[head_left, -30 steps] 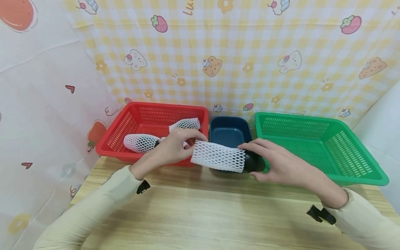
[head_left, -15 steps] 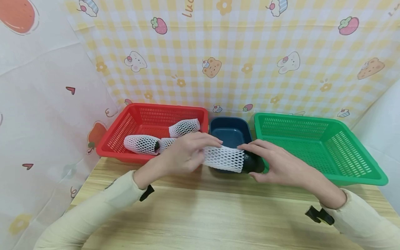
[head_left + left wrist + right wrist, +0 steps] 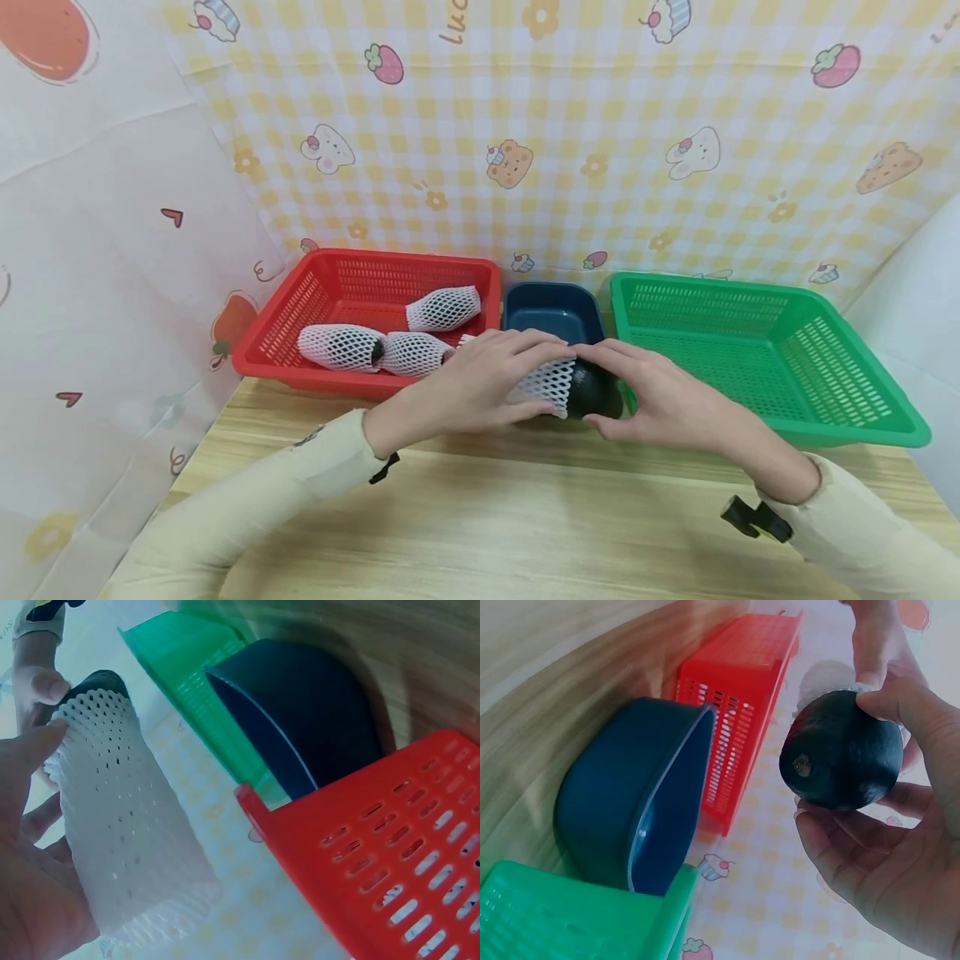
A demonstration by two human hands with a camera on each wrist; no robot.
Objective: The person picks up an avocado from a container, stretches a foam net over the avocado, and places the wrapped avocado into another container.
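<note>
A dark, glossy, rounded fruit (image 3: 595, 390) in a white foam net sleeve (image 3: 127, 817) is held between both hands above the front of the blue bin (image 3: 553, 310). The left hand (image 3: 480, 379) grips the sleeve, thumb in front and fingers behind. Around the bare dark end curl the thumb and fingers of the right hand (image 3: 667, 387). A small brownish scar marks that end in the right wrist view. In the left wrist view the sleeve's far part extends past the left hand. Both hands' fingertips come close together where net meets bare skin.
A red basket (image 3: 363, 252) on the left holds several net-sleeved pieces, some showing a dark end. On the right stands a green basket (image 3: 750, 350). All three containers stand along the back of the wooden table (image 3: 480, 517), before a checked cloth (image 3: 570, 108).
The left hand has shifted right from the sleeve's left end to beside the right hand, now covering most of the sleeve. The right hand and fruit have moved slightly left.
</note>
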